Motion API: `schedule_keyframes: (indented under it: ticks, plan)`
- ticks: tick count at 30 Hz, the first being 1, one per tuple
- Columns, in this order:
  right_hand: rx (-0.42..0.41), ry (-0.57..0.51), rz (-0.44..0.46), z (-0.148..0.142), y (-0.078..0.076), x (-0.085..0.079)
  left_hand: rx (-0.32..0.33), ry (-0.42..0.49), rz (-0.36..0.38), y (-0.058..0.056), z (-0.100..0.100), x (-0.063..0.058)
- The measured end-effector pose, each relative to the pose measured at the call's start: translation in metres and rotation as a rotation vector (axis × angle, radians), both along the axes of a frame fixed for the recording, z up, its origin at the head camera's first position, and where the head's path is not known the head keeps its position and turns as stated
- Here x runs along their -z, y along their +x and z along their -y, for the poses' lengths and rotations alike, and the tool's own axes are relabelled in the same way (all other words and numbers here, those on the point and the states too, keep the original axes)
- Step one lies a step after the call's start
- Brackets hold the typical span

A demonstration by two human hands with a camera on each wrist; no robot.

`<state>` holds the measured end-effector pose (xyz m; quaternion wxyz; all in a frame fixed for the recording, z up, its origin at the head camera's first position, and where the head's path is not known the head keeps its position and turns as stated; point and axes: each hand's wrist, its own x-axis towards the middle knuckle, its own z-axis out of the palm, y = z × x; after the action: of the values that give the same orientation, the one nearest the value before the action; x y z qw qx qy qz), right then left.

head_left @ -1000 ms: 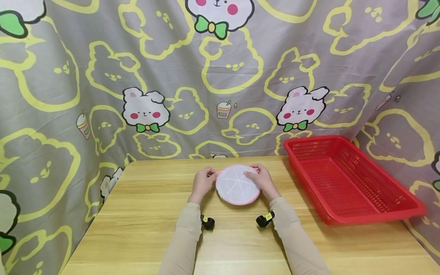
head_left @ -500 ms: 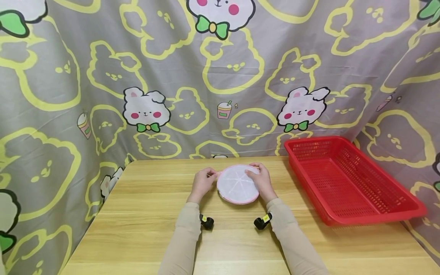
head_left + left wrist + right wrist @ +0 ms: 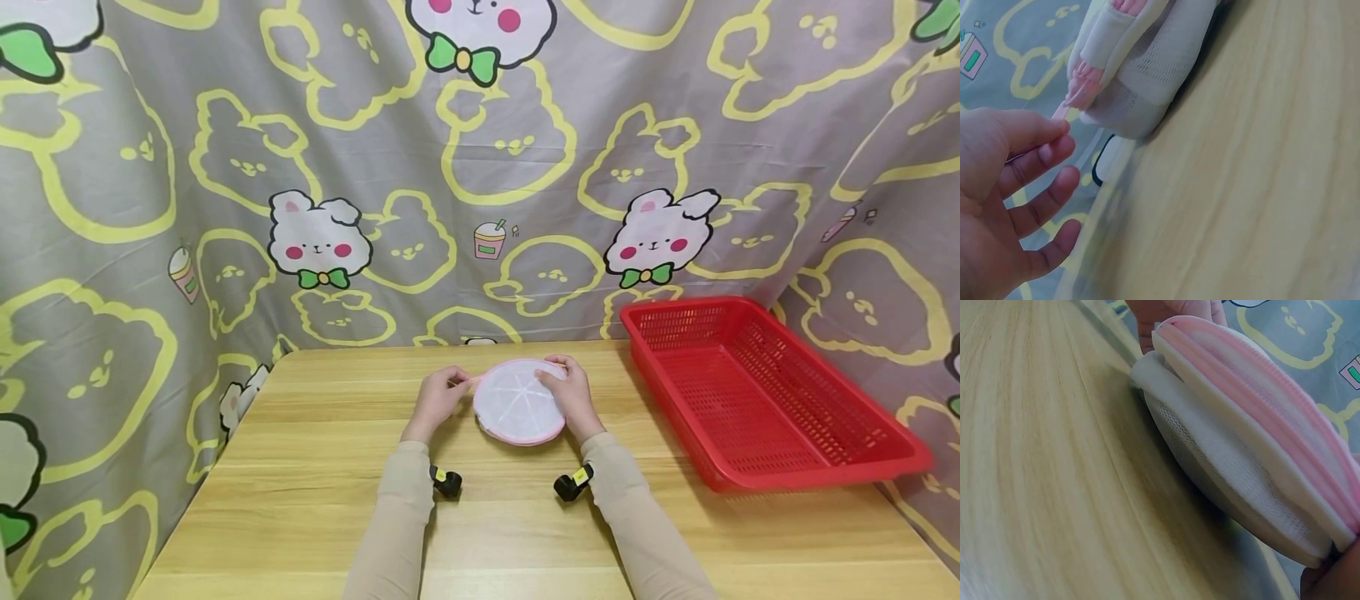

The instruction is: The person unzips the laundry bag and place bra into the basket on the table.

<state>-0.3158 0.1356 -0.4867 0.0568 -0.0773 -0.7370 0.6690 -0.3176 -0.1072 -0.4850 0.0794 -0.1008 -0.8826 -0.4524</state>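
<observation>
A round white mesh laundry bag (image 3: 517, 408) with pink edging stands tilted over the middle of the wooden table, its flat top facing up. In the left wrist view, my left hand (image 3: 1022, 194) pinches a thin pink strip (image 3: 1061, 111) at the bag's side between thumb and index finger; the other fingers are spread. My right hand (image 3: 572, 392) grips the bag's far right edge, thumb on top and fingers behind. The pink zipper band (image 3: 1272, 419) along the rim and the soft mesh side wall (image 3: 1229, 450) show in the right wrist view. The bag's inside is hidden.
A red perforated plastic basket (image 3: 720, 482) stands at the right of the wooden table (image 3: 300, 500). Behind the table hangs a grey curtain (image 3: 420, 150) with cartoon prints. Small black cameras (image 3: 447, 483) are strapped to both wrists.
My left hand and forearm have shifted slightly left, still holding the pink strip. The bag and my right hand have barely moved.
</observation>
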Motion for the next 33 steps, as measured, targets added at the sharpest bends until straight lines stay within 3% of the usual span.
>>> schedule_keyframes:
  ticks: [33]
  plan:
    - [0.013,0.008,0.017,0.0009,0.0004,0.0001,0.062,0.015,0.053,0.0009,0.0098,-0.0024]
